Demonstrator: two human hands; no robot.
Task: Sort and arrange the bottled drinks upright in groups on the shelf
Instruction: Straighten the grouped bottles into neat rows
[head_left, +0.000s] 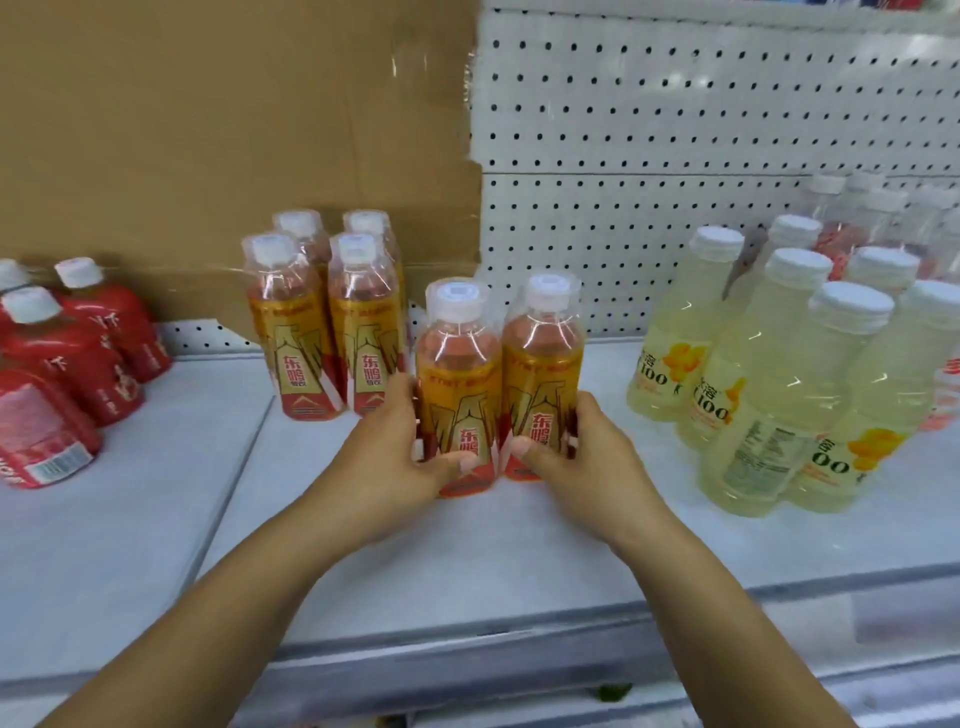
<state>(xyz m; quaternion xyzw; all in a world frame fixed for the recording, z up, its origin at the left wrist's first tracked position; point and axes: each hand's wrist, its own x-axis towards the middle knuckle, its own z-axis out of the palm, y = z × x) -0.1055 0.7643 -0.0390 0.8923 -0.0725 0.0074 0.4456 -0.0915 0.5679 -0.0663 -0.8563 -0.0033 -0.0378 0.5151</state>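
Two orange-labelled drinks stand upright and touching, side by side, near the middle of the white shelf (467, 545); the left hand (395, 447) grips the left orange bottle (460, 374), fingers curled round its left side and thumb laid across the low front of the label; the right hand (576, 457) grips the right orange bottle (543, 364) in the same way, thumb on the front and fingers wrapped round the right side; both bottles have white caps under clear film. Just beyond them and to the left, a group of four orange bottles (306, 332) of the same kind stands upright in two rows, close to the cardboard sheet (234, 130) that covers the far wall on the left; the white pegboard (675, 130) shows to the right of it. At the left end of the shelf stand red bottles (88, 358) with white caps; to the right, apart from the held pair, a cluster of pale yellow bottles (769, 374) stands upright; blurred pink-labelled bottles (836, 241) stand farther back behind them.
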